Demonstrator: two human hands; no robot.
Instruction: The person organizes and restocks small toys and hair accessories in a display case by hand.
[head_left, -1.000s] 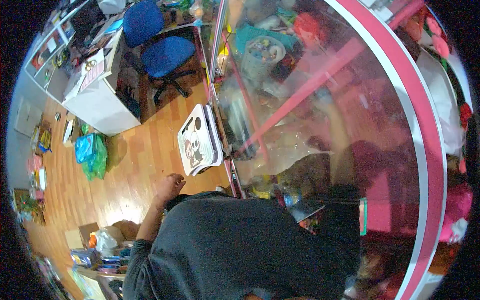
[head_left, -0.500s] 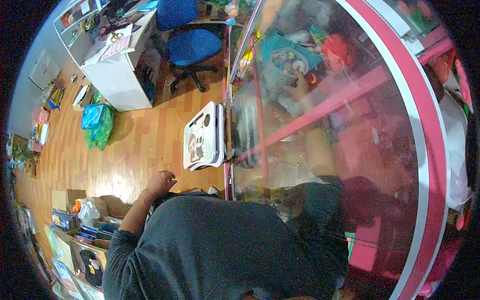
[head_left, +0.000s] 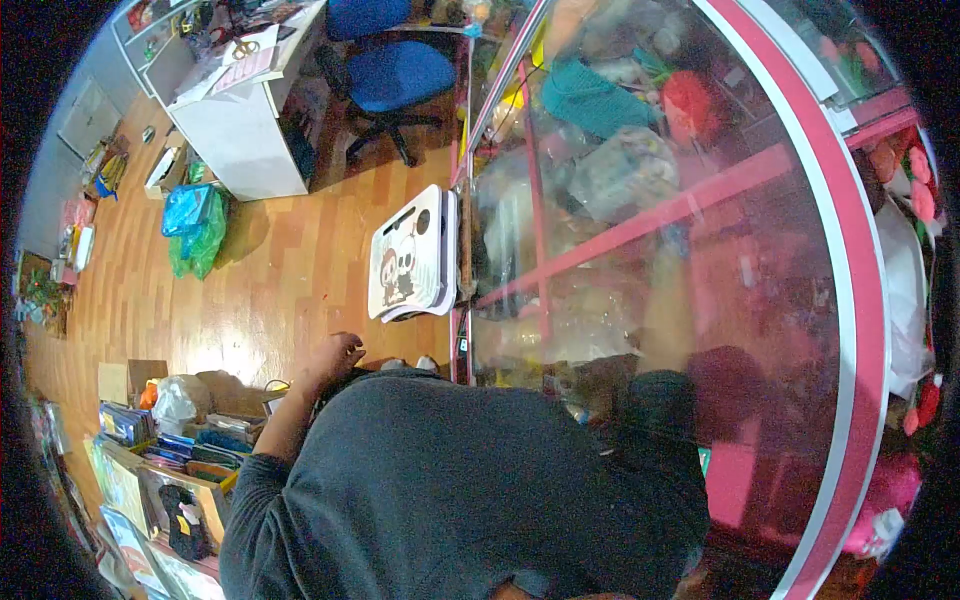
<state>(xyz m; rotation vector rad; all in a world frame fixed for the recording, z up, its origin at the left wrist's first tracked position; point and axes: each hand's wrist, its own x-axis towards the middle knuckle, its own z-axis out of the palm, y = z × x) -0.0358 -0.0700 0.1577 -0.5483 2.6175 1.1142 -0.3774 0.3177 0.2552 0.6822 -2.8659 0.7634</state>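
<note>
While the right arm [head_left: 668, 305] reaches beneath glass, the left hand [head_left: 342, 352] hangs over a wooden floor [head_left: 290, 270]

Although the dark-shirted torso [head_left: 450, 480] fills the lower middle of the frame, the room shows well around it. The left hand, left of centre, has its fingers loosely bent and holds nothing, its grip partly apart above the planks. The right arm shows faintly through the large glass panel [head_left: 760, 350] that takes up the right half. The right hand is lost among reflections near a slanting pink bar [head_left: 640, 228], so I cannot tell whether its grip is apart or together. The pale container [head_left: 625, 172] lies under the glass, right of the upper centre, just above that bar; its contents are too blurred to name. A teal basket [head_left: 595, 98] and a red object [head_left: 690, 105] sit near it.

A curved pink and white frame [head_left: 855, 270] bounds the glass on the right. Along its left side, near the middle of the picture, stand white boards [head_left: 412, 255] printed with cartoon figures.

In the upper left, a white surface [head_left: 235, 135] carries papers [head_left: 245, 70] and a pair of scissors [head_left: 242, 48], with a blue chair [head_left: 400, 75] beside it. Blue and green plastic bags [head_left: 190, 228] rest on the floor below. Books and folders [head_left: 170, 450] crowd the lower left, next to a white plastic bag [head_left: 180, 402].
</note>
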